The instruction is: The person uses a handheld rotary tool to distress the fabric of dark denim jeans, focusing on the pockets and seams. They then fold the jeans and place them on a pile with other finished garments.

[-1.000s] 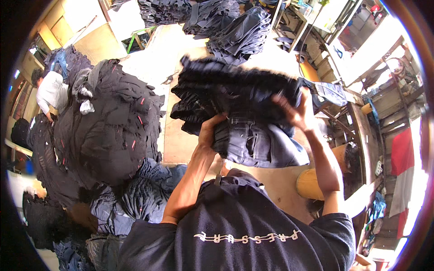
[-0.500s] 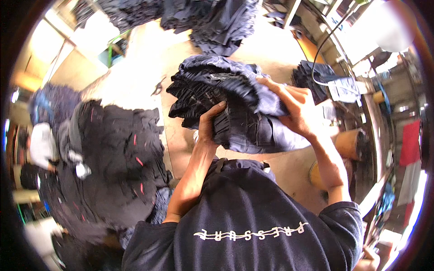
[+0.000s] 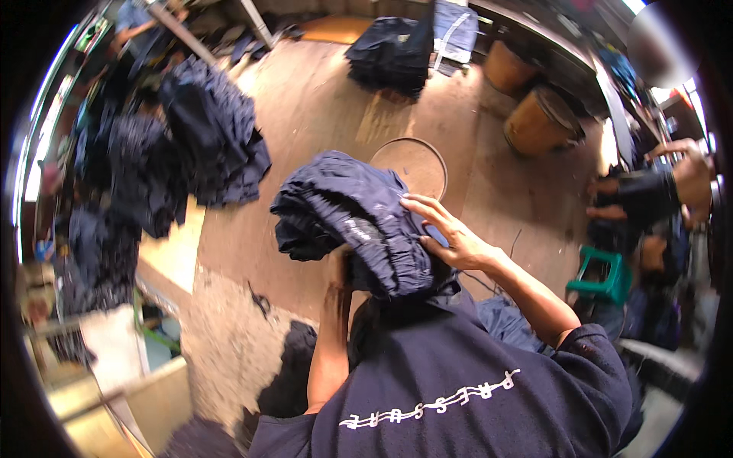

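Observation:
A bundle of dark navy trousers [image 3: 336, 198] with gathered elastic waistbands is held up in front of my chest, folded over and drooping to the left. My left hand [image 3: 340, 267] is under its near side and bears it from below; the fingers are hidden by cloth and shadow. On the right side of the bundle, my right hand [image 3: 450, 237] lies with its fingers stretched out on the top cloth, thumb apart from the forefinger. A pale label shows inside one waistband.
Stacks of dark garments [image 3: 210, 137] stand at the left, another folded stack [image 3: 388, 57] at the far side. A round lid-like disc [image 3: 420, 164] lies beyond the bundle. Brown drums [image 3: 542, 120] stand far right, a green plastic stool [image 3: 599, 275] at right, near another person's hand [image 3: 691, 175].
My view has swung to the right, bringing the drums and green stool further in. The left thumb has gone from the bundle's top, and my right fingers have spread over the cloth.

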The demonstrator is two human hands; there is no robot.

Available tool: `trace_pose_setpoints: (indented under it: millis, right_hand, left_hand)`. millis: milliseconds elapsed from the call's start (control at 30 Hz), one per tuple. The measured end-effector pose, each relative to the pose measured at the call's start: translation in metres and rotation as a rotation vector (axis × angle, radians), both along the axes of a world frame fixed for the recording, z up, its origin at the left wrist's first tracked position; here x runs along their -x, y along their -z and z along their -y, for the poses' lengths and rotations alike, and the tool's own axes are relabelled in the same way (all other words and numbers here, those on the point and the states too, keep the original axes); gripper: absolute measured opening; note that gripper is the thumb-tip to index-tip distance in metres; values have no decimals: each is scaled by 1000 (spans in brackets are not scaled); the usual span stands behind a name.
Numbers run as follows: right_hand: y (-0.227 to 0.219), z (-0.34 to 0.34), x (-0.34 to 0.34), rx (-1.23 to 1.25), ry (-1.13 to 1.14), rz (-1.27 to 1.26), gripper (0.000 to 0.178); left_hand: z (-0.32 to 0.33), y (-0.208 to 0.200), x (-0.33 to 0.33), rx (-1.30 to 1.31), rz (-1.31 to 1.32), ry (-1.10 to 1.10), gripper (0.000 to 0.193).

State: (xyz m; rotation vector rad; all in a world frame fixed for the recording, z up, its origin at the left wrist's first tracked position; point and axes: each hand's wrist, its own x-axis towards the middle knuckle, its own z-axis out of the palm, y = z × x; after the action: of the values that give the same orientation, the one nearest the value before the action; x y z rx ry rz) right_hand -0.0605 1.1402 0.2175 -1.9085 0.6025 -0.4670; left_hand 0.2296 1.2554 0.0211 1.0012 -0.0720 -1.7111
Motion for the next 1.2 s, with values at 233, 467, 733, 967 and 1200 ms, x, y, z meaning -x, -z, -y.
trace_pose_setpoints:
  millis: [233, 467, 733, 967, 1200]
  right_hand:
    - [76, -6, 62, 231, 460, -147, 122]
    - [153, -66, 55, 325, 1102, 26, 134]
    - [173, -16, -65, 80, 1706, -338, 121]
    - [368, 157, -116, -380, 1723, -444, 110]
    - [458, 187, -104, -613, 1270, -561, 115]
  left_hand:
    - [137, -130, 47, -148, 183, 842, 41]
    - [243, -116, 128, 15, 348, 1428, 35]
    - [389, 46, 160, 233, 186, 2068, 59]
    - [546, 224, 156, 834, 1104, 1891, 65]
    - [506, 234, 94, 1045, 1464, 1345, 69]
